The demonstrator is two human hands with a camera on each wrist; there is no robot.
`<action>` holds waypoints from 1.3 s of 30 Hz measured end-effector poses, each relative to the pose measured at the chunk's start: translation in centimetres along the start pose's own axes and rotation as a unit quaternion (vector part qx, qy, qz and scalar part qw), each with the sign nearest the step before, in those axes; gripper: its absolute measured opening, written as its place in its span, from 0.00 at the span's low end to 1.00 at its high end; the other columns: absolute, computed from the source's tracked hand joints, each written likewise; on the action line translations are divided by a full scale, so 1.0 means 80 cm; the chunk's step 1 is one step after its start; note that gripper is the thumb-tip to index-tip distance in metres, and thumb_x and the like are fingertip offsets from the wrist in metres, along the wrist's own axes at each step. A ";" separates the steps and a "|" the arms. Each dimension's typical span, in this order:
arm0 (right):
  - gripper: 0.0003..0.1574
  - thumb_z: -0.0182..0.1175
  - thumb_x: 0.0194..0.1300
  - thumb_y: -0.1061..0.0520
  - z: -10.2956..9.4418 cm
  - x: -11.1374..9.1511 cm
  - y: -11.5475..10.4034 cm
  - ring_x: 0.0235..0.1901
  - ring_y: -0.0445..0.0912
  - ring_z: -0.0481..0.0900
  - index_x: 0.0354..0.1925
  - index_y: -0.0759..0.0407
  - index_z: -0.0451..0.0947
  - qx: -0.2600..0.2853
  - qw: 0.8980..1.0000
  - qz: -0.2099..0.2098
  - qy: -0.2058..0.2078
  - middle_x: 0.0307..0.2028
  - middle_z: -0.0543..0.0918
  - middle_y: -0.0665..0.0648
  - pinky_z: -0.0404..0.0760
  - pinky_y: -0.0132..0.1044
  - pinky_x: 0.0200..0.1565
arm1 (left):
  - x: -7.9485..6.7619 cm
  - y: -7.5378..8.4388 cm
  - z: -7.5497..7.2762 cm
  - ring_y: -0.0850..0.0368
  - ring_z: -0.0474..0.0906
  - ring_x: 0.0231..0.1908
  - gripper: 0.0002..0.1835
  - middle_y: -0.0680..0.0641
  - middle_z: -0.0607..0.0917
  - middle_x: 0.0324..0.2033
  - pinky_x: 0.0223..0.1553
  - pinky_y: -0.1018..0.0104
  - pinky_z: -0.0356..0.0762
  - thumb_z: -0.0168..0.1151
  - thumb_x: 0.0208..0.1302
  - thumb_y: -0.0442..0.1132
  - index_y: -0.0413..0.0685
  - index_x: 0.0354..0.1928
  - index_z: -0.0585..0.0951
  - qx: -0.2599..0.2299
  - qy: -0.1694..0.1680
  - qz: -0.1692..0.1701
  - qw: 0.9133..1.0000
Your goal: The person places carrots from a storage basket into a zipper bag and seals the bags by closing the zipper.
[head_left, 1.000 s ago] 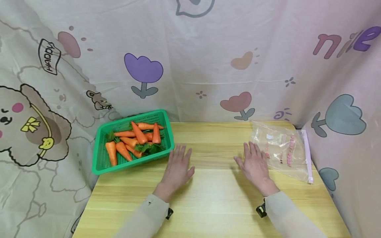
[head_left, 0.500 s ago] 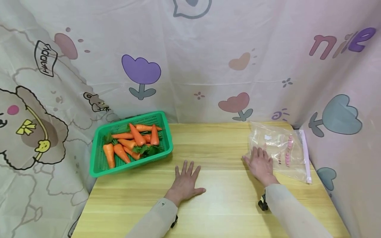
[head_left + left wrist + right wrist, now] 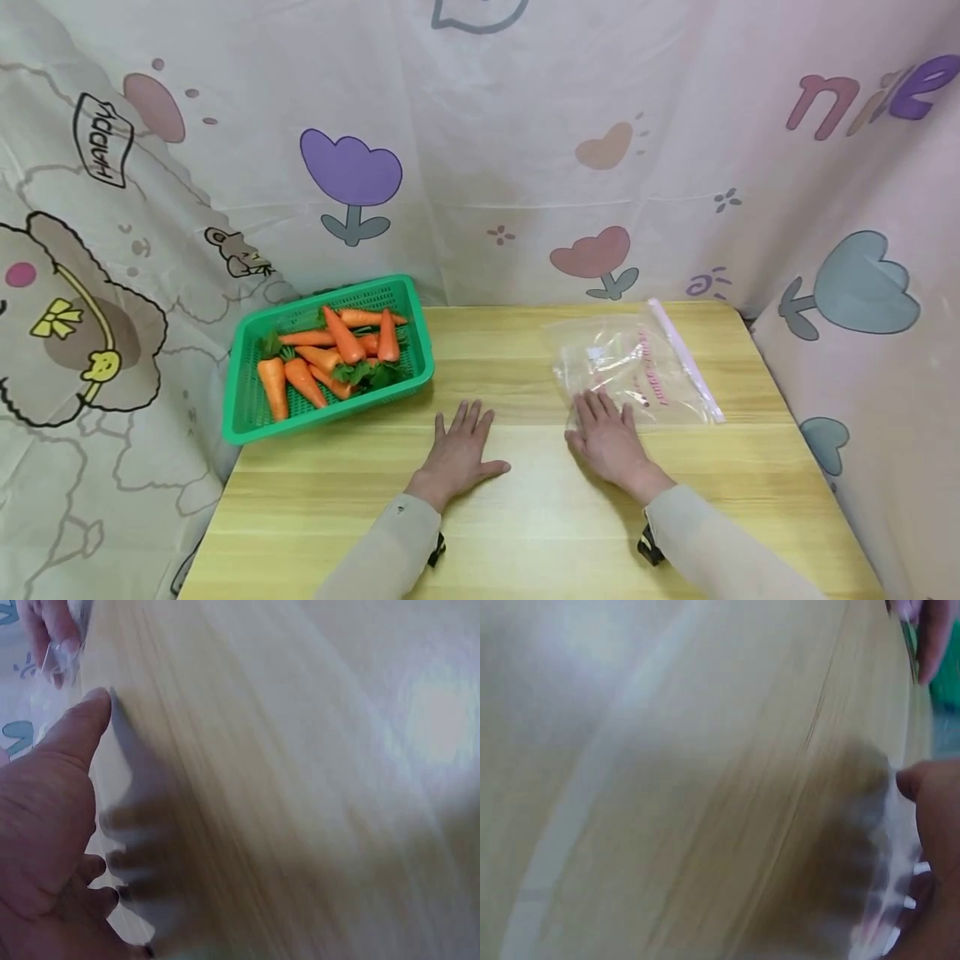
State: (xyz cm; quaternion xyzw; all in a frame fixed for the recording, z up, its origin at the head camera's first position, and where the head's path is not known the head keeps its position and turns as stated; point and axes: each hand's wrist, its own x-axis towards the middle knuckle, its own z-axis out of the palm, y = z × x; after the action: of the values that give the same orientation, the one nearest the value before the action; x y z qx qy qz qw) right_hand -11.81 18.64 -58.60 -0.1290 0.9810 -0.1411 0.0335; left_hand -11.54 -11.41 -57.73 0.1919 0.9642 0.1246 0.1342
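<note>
My right hand (image 3: 611, 442) lies over the near left corner of a clear plastic zip bag (image 3: 611, 354), its extended fingers resting on the film. Pink print marks the bag, and a pale slider strip (image 3: 686, 360) runs along its right edge. In the right wrist view, bag film (image 3: 881, 877) shows beside the thumb. My left hand (image 3: 457, 450) is spread over the wooden table, holding nothing. Left of it, a green basket (image 3: 330, 421) contains several orange carrots (image 3: 273, 387) with leafy tops. The left wrist view shows the left thumb (image 3: 79, 727) stretched out.
The wooden table (image 3: 517, 525) carries the basket at back left and the bag at back right. A printed cloth (image 3: 480, 150) hangs behind the table and along both sides. Glare falls on the tabletop in both wrist views.
The bag has slid left across the table along with my right hand, and its slider strip has turned to a slant. My left hand has drawn back from the basket toward me.
</note>
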 end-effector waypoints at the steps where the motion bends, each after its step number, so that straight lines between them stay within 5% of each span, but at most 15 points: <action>1: 0.45 0.55 0.79 0.41 -0.001 -0.002 -0.005 0.79 0.69 0.55 0.80 0.64 0.58 -0.006 1.000 -0.016 -0.006 0.79 0.61 0.70 0.49 0.78 0.73 | 0.001 -0.001 -0.002 0.38 0.45 0.83 0.52 0.38 0.55 0.83 0.76 0.25 0.47 0.58 0.70 0.71 0.48 0.83 0.57 -0.006 0.005 -0.004 1.000; 7: 0.42 0.61 0.71 0.49 -0.010 -0.014 -0.020 0.77 0.67 0.62 0.77 0.63 0.66 -0.054 0.988 -0.144 -0.020 0.77 0.68 0.65 0.55 0.75 0.73 | 0.009 -0.006 -0.013 0.38 0.54 0.81 0.37 0.35 0.60 0.80 0.79 0.40 0.54 0.54 0.81 0.50 0.40 0.82 0.57 -0.050 0.099 -0.019 0.994; 10: 0.41 0.63 0.67 0.54 -0.014 -0.020 -0.020 0.76 0.67 0.64 0.76 0.60 0.69 -0.078 0.976 -0.201 -0.021 0.75 0.71 0.65 0.57 0.74 0.72 | 0.012 -0.006 -0.017 0.38 0.58 0.79 0.31 0.33 0.64 0.78 0.78 0.44 0.58 0.51 0.82 0.41 0.38 0.80 0.61 -0.039 0.156 -0.004 0.987; 13: 0.40 0.65 0.64 0.56 -0.016 -0.025 -0.016 0.77 0.65 0.64 0.74 0.55 0.72 -0.096 0.967 -0.234 -0.028 0.75 0.71 0.64 0.58 0.73 0.73 | 0.017 -0.005 -0.020 0.38 0.58 0.80 0.27 0.35 0.66 0.77 0.78 0.43 0.58 0.48 0.83 0.40 0.40 0.78 0.65 -0.020 0.176 0.020 0.984; 16: 0.37 0.65 0.65 0.56 -0.018 -0.028 -0.016 0.77 0.64 0.63 0.72 0.53 0.76 -0.080 0.970 -0.227 -0.038 0.75 0.71 0.65 0.57 0.73 0.73 | 0.022 -0.004 -0.023 0.39 0.54 0.81 0.26 0.38 0.64 0.79 0.79 0.40 0.55 0.45 0.85 0.44 0.45 0.78 0.67 -0.009 0.148 0.036 0.988; 20: 0.30 0.55 0.79 0.47 -0.021 -0.031 -0.019 0.77 0.67 0.62 0.72 0.58 0.75 -0.016 0.987 -0.151 -0.053 0.76 0.67 0.68 0.55 0.72 0.74 | 0.024 -0.004 -0.022 0.41 0.47 0.83 0.30 0.41 0.58 0.82 0.81 0.41 0.49 0.43 0.85 0.52 0.48 0.81 0.64 0.004 0.066 0.028 0.997; 27: 0.48 0.47 0.82 0.33 -0.017 -0.028 -0.017 0.76 0.72 0.61 0.76 0.71 0.63 0.007 0.999 -0.027 -0.033 0.75 0.66 0.75 0.54 0.75 0.73 | 0.011 -0.001 -0.016 0.43 0.45 0.84 0.34 0.42 0.56 0.83 0.81 0.41 0.46 0.42 0.84 0.59 0.49 0.82 0.62 0.007 -0.016 0.024 1.000; 39: 0.34 0.51 0.79 0.49 -0.040 0.041 0.031 0.77 0.72 0.60 0.76 0.62 0.68 -0.059 0.997 -0.022 -0.054 0.76 0.68 0.65 0.48 0.81 0.71 | -0.019 0.037 -0.017 0.49 0.61 0.80 0.33 0.46 0.67 0.79 0.80 0.38 0.49 0.45 0.82 0.61 0.51 0.78 0.70 0.071 -0.057 0.071 0.993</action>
State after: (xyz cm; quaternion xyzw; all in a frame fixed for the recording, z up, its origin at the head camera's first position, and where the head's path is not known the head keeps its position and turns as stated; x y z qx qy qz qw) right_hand -15.93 20.90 -56.36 -0.1595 0.9813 -0.0766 0.0752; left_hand -9.59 -9.65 -55.31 0.2754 0.9454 0.0540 0.1654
